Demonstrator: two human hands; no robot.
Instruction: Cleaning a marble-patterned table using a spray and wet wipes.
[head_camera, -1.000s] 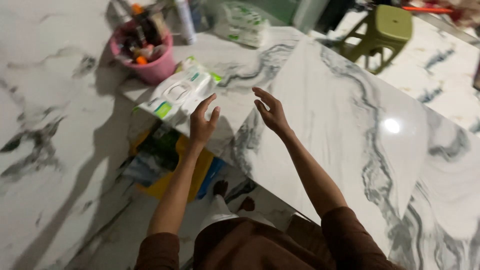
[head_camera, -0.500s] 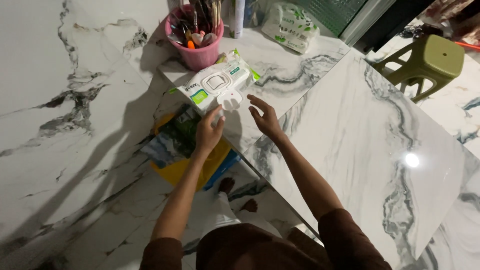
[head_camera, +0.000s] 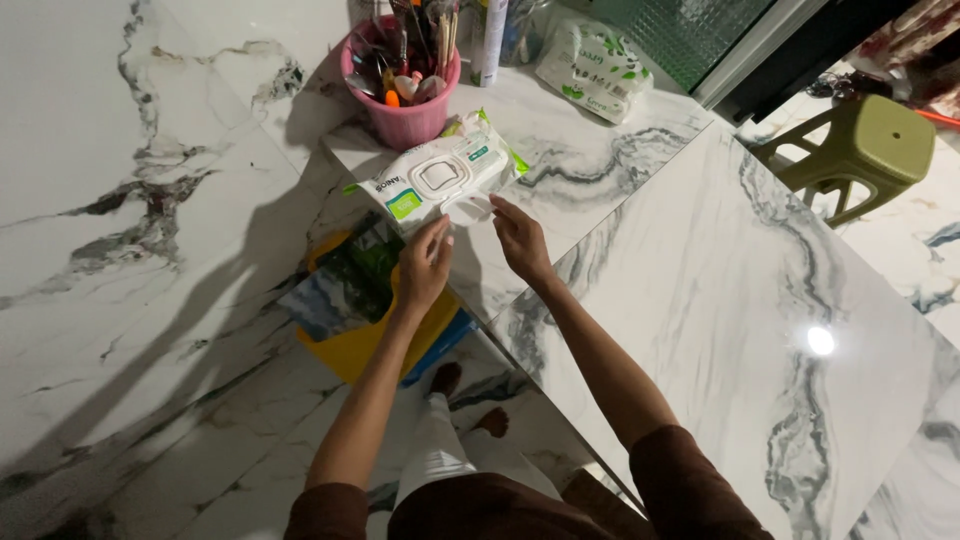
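Note:
A white wet-wipes pack (head_camera: 435, 178) with green corners lies on the marble table (head_camera: 700, 300) near its left corner. Its round lid flap (head_camera: 472, 209) hangs open over the pack's near edge. My left hand (head_camera: 424, 264) pinches the near edge of the pack just left of the flap. My right hand (head_camera: 520, 240) has its fingertips on the flap from the right. Both arms reach forward in brown sleeves.
A pink cup (head_camera: 405, 115) full of pens and tools stands just behind the pack. A white bottle (head_camera: 489, 40) and a second wipes packet (head_camera: 592, 66) are further back. A green plastic stool (head_camera: 865, 140) stands at right. Yellow and blue items (head_camera: 365, 315) lie on the floor below the table edge.
Both hands moved forward from mid-air onto the wipes pack. The lid flap, shut a second ago, now hangs open, with both hands' fingers closed in on it.

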